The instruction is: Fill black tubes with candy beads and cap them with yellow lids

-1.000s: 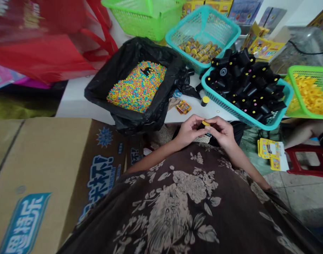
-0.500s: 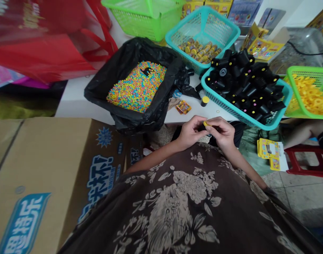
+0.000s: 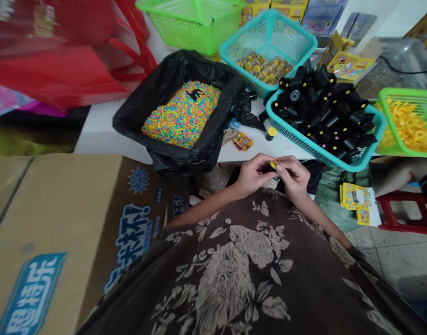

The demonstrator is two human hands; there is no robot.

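Both hands meet over my lap, just in front of the table edge. My left hand point(image 3: 251, 176) is closed around a small yellow-capped container point(image 3: 272, 164), most of which the fingers hide. My right hand point(image 3: 294, 177) pinches at the yellow cap from the other side. On the table beyond them stands a similar small yellow-lidded container point(image 3: 270, 133). Left of it lie small printed yellow packets point(image 3: 242, 141). A teal basket point(image 3: 297, 144) heaped with black cylindrical pieces point(image 3: 327, 114) is up and to the right of my hands.
A black-bag-lined bin point(image 3: 129, 116) holds colourful candy beads point(image 3: 181, 114). Behind are another teal basket point(image 3: 230, 46) of yellow-capped containers and a green basket point(image 3: 185, 28). Yellow parts fill a green basket point(image 3: 384, 121) at right. A cardboard box point(image 3: 52, 200) stands left; another person's arm point(image 3: 396, 176) is at right.
The yellow cap between my fingers has tilted slightly. My hands have stayed in nearly the same place.
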